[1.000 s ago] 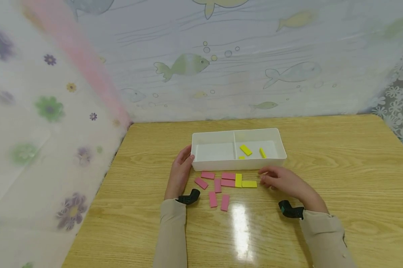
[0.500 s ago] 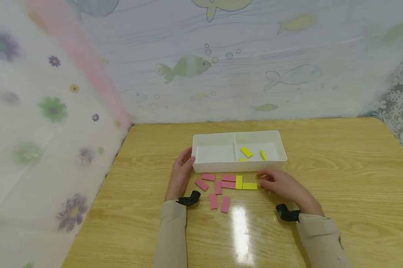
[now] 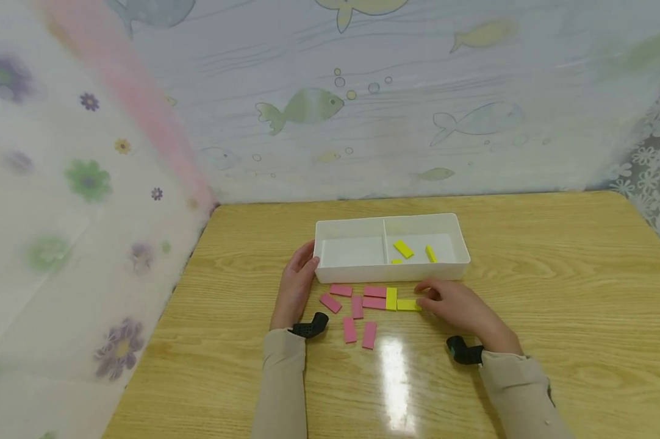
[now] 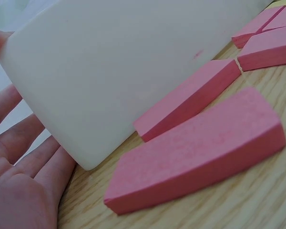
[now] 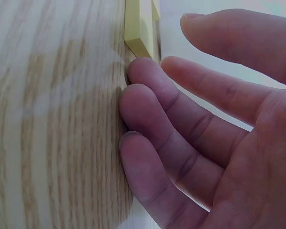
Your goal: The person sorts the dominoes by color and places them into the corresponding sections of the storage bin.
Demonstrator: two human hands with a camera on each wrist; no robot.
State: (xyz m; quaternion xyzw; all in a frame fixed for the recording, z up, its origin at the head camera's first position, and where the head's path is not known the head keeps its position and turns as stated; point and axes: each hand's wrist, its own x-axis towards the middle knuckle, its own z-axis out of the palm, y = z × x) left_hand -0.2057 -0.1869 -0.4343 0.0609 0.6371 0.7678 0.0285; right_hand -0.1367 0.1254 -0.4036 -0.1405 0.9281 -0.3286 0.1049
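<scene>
My left hand [image 3: 296, 283] rests against the left end of a white two-compartment box [image 3: 363, 274], thumb at its front corner and fingers fairly straight along the end wall. Loosely bent, my right hand [image 3: 457, 308] is low over the table at the right end of a yellow block [image 3: 407, 305]. In the right wrist view its fingertips meet the wood, one right at the end of the yellow block [image 5: 139, 28]; thumb and index finger stand apart. Another yellow block [image 3: 391, 299] lies crosswise between that block and two pink blocks [image 3: 374, 303].
Several more pink blocks [image 3: 349, 329] lie loose in front of the box, some close to the left hand. The box's right compartment has a few yellow blocks [image 3: 403, 249] in it; the left compartment shows its bare floor [image 3: 352, 249]. A fish-patterned sheet hangs behind the table [image 3: 242, 366].
My right hand has moved a little left and toward me, reaching the right end of the yellow block. The left hand and the box have stayed put, apart from slight camera motion.
</scene>
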